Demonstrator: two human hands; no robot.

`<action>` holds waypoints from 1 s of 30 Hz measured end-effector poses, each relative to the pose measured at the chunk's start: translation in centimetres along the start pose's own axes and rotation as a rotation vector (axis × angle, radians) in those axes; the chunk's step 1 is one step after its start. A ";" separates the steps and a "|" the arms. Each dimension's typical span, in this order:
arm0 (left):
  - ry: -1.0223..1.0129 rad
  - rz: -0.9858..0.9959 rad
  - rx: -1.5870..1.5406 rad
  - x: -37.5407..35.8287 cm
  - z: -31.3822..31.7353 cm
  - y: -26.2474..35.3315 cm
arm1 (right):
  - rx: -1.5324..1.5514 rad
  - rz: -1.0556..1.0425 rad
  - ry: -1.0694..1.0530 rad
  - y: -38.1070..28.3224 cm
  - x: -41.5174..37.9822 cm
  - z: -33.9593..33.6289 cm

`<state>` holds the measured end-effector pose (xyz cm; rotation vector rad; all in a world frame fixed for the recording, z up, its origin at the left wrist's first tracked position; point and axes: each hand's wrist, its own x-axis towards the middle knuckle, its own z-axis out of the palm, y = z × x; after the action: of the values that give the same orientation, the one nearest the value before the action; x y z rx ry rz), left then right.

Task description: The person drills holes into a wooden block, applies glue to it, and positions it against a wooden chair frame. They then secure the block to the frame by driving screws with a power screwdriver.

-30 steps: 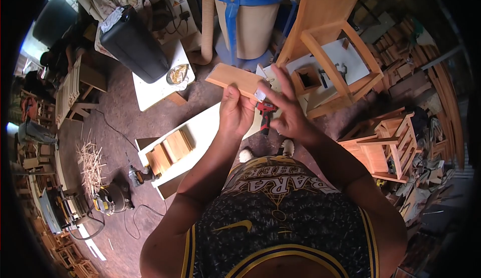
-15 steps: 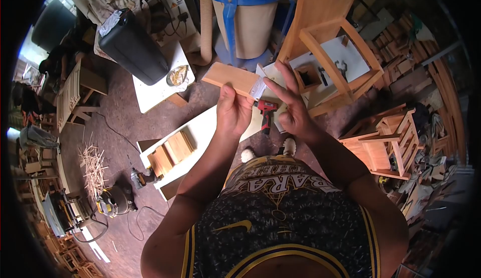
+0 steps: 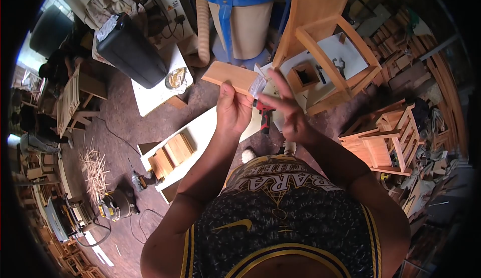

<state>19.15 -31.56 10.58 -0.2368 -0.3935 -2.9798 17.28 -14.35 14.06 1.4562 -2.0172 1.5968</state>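
A flat wooden board [image 3: 228, 75] is held up in front of my chest by my left hand [image 3: 234, 111], the thumb on its near edge and the fingers beneath. At the board's right end is a crumpled piece of clear plastic [image 3: 258, 85], close to my left fingertips. My right hand [image 3: 289, 110] hovers just right of the plastic with its fingers spread, slightly blurred, one finger pointing toward it. Below the board in view, a red and black cordless drill [image 3: 265, 116] lies on the white bench top, partly covered by my hands.
A long white bench [image 3: 200, 127] carries stacked wooden pieces [image 3: 171, 155]. A wooden frame [image 3: 325, 52] and an open wooden box [image 3: 303, 76] stand at the right. A black container [image 3: 131, 52] is at the left; a second drill [image 3: 143, 180] sits by the bench end.
My right hand has shifted slightly, its fingers spreading away from the clear plastic. The left hand keeps the board in nearly the same place.
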 end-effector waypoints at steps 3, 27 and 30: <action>-0.007 0.003 0.003 -0.3 0.4 -0.2 | -0.028 0.138 0.111 -0.3 0.5 -0.1; -0.028 0.002 0.043 -0.4 0.5 -1.0 | -0.069 -0.042 0.037 0.8 0.3 -0.8; -0.014 -0.007 0.038 -0.4 0.2 -1.3 | -0.015 0.048 0.103 0.7 0.6 -1.2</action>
<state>19.36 -30.23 10.38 -0.2527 -0.4536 -2.9758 15.96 -13.80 14.49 1.3018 -2.0170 1.6363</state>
